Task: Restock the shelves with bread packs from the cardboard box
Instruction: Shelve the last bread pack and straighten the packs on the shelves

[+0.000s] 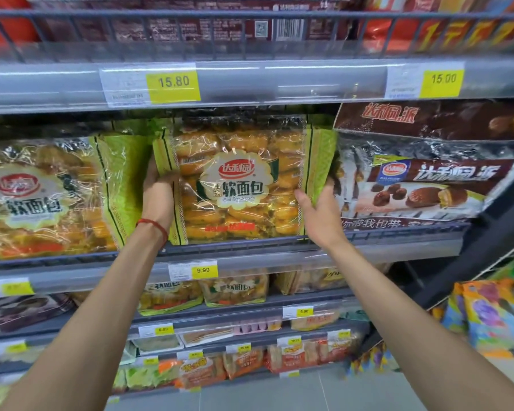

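Note:
A large clear-and-green bread pack (238, 179) stands upright on the middle shelf (368, 250), its label facing me. My left hand (158, 194) grips its left edge, thumb over the front. My right hand (318, 209) holds its lower right edge, thumb on the front and fingers behind. A matching bread pack (51, 197) leans on the same shelf to the left. The cardboard box is out of view.
A brown chocolate-pie pack (422, 185) sits right of the held pack, another stacked above it. Price tags (172, 86) line the upper shelf rail. Lower shelves hold smaller bread packs (233, 287). Colourful bags (493, 318) hang on a rack at the right.

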Demonstrator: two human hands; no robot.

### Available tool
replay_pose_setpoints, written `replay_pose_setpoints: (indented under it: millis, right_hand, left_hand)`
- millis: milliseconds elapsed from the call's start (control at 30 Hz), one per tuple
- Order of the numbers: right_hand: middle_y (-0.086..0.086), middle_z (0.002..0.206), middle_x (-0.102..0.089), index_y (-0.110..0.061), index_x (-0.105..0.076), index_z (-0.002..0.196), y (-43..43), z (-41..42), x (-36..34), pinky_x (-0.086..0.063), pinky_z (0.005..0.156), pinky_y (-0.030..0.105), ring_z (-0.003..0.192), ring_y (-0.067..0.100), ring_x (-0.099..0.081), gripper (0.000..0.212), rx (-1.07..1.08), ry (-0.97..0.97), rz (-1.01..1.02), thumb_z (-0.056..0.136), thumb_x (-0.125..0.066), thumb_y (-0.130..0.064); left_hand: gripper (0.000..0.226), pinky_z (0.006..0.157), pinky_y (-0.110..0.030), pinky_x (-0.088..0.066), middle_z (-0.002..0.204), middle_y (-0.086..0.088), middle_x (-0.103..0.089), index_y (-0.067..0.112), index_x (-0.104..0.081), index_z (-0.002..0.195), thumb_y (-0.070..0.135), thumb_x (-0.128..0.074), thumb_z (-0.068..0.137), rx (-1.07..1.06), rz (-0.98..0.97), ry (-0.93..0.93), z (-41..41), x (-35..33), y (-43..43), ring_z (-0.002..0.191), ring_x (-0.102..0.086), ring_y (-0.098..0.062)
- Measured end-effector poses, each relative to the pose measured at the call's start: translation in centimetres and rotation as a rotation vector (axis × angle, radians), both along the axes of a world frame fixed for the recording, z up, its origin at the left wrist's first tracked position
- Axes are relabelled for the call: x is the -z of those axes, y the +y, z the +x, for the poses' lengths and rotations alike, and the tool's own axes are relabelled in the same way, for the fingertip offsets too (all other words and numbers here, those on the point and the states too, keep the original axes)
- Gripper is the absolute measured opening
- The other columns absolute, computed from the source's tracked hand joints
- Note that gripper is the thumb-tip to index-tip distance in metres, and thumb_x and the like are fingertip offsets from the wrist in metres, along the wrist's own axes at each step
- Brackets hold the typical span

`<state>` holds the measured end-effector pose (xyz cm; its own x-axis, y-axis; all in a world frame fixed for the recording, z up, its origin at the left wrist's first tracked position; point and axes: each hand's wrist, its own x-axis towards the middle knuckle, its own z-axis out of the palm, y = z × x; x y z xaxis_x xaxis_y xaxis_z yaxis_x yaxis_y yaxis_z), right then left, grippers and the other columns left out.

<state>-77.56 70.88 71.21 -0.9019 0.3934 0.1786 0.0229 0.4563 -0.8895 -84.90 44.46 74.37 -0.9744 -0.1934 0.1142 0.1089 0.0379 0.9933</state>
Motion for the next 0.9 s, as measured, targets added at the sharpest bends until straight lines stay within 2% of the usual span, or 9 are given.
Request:
replay_pose_setpoints:
  millis: [100, 233, 333, 433, 567, 667, 733, 833, 900]
  right_hand:
    - [-0.003, 0.142, -0.049, -0.004, -0.031, 0.149, 0.3, 0.3, -0.1, -0.036, 0.115, 0.033, 0.131, 0.015, -0.047, 0.059, 0.053, 0.064, -0.007, 0.105, -0.057, -0.034]
    - [-0.006, 0.111, -0.054, -0.015, -0.047, 0.122, -0.5, 0.1, -1.8, -0.044, 0.09, 0.033, 0.099, 0.013, -0.052, 0.027, 0.111, 0.203, 0.032, 0.106, -0.054, -0.036]
    - [-0.004, 0.086, -0.056, -0.012, -0.046, 0.135, -0.7, -1.7, -3.2, -0.051, 0.071, 0.035, 0.072, 0.011, -0.054, 0.042, 0.154, 0.27, 0.056, 0.107, -0.05, -0.043]
    - [-0.01, 0.073, -0.053, -0.013, -0.048, 0.138, -0.6, -3.2, -3.7, -0.042, 0.053, 0.022, 0.047, -0.001, -0.048, 0.046, 0.223, 0.279, -0.003, 0.107, -0.047, -0.048]
    - [-0.001, 0.098, -0.061, -0.01, -0.062, 0.118, -0.1, -4.0, -3.1, -0.043, 0.065, 0.004, 0.073, -0.017, -0.054, 0.017, 0.314, 0.296, -0.04, 0.107, -0.054, -0.02]
    - [-0.004, 0.104, -0.066, -0.015, -0.065, 0.122, -0.1, -4.2, -3.1, -0.055, 0.081, 0.021, 0.086, -0.01, -0.061, 0.019, 0.316, 0.328, -0.076, 0.105, -0.058, -0.019]
    - [-0.003, 0.108, -0.07, -0.017, -0.066, 0.123, 0.0, -4.2, -3.0, -0.055, 0.089, 0.032, 0.097, 0.003, -0.064, 0.021, 0.321, 0.354, -0.102, 0.105, -0.059, -0.024]
    - [-0.005, 0.111, -0.069, -0.018, -0.061, 0.135, -0.1, -3.8, -3.0, -0.052, 0.093, 0.03, 0.102, 0.01, -0.063, 0.031, 0.3, 0.374, -0.148, 0.107, -0.056, -0.03]
    - [-0.005, 0.104, -0.064, -0.022, -0.05, 0.145, -0.3, -3.1, -2.3, -0.051, 0.081, 0.028, 0.086, 0.009, -0.058, 0.039, 0.249, 0.334, -0.088, 0.109, -0.05, -0.035]
  left_hand:
    - [0.046, 0.108, -0.032, -0.037, 0.141, 0.005, -0.055, 0.023, -0.045, 0.147, 0.029, -0.048, 0.101, -0.098, 0.098, 0.043, 0.2, -0.1, 0.6, 0.125, -0.051, -0.014]
    - [0.046, 0.108, -0.027, -0.039, 0.142, -0.005, -0.056, 0.01, -0.05, 0.142, 0.032, -0.052, 0.102, -0.217, 0.168, 0.115, -0.8, -0.7, 0.9, 0.129, -0.051, -0.017]
    - [0.046, 0.106, -0.029, -0.042, 0.138, -0.012, -0.06, 0.003, -0.054, 0.137, 0.031, -0.055, 0.1, -0.254, 0.165, 0.145, -1.4, -1.1, 1.2, 0.129, -0.055, -0.024]
    - [0.045, 0.097, -0.03, -0.048, 0.124, -0.009, -0.067, 0.003, -0.062, 0.126, 0.038, -0.057, 0.098, -0.29, 0.14, 0.191, -1.8, -0.9, 1.2, 0.113, -0.063, -0.019]
    - [0.028, 0.064, -0.015, -0.04, 0.08, 0.002, -0.062, 0.015, -0.064, 0.085, 0.035, -0.053, 0.102, -0.298, 0.078, 0.254, -2.4, -0.8, 1.4, 0.062, -0.047, 0.011]
    - [0.034, 0.055, -0.013, -0.035, 0.065, 0.011, -0.052, 0.024, -0.054, 0.068, 0.03, -0.054, 0.102, -0.316, 0.086, 0.244, -2.6, -1.0, 1.5, 0.051, -0.04, 0.011]
    - [0.033, 0.055, -0.013, -0.035, 0.058, 0.018, -0.053, 0.023, -0.056, 0.068, 0.029, -0.056, 0.101, -0.319, 0.12, 0.23, -2.6, -1.1, 1.6, 0.051, -0.039, 0.011]
    - [0.028, 0.055, -0.011, -0.036, 0.054, 0.023, -0.056, 0.016, -0.062, 0.078, 0.029, -0.054, 0.102, -0.325, 0.124, 0.224, -1.7, -1.2, 1.6, 0.053, -0.042, 0.011]
    - [0.037, 0.075, -0.013, -0.047, 0.09, 0.014, -0.071, 0.006, -0.066, 0.112, 0.038, -0.052, 0.101, -0.263, 0.092, 0.171, -1.1, -0.4, 1.5, 0.08, -0.06, 0.009]
